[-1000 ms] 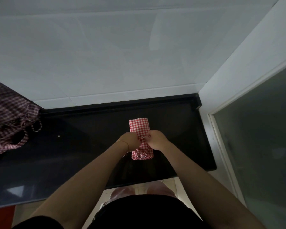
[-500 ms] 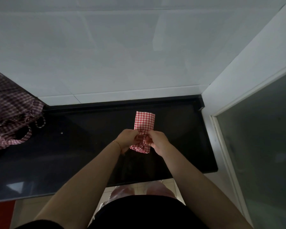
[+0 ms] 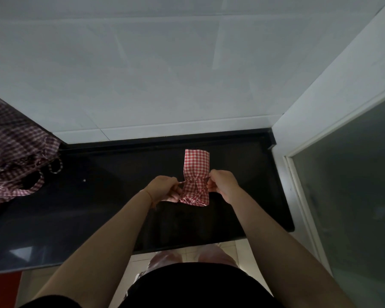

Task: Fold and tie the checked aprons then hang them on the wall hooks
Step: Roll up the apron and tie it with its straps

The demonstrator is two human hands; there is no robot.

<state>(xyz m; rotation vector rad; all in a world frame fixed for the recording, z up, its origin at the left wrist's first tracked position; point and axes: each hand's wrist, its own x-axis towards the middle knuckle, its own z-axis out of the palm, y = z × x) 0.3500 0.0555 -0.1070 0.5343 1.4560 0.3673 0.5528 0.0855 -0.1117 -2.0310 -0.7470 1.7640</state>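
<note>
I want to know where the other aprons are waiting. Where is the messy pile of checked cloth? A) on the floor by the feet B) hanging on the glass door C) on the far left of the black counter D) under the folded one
C: the loose checked aprons lie heaped at the far left of the black counter, well apart from the folded apron that both hands are tying.

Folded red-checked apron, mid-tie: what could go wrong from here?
1. Both hands, left hand and right hand, pull the tie strings outward at the cinched middle of the folded apron; uneven pulling could slip the wrap off and let the folds open.
2. The bundle's near end looks crumpled, so it may loosen once lifted.
3. The loose aprons lie heaped on the black counter, straps looped, and may tangle when picked up.
</note>
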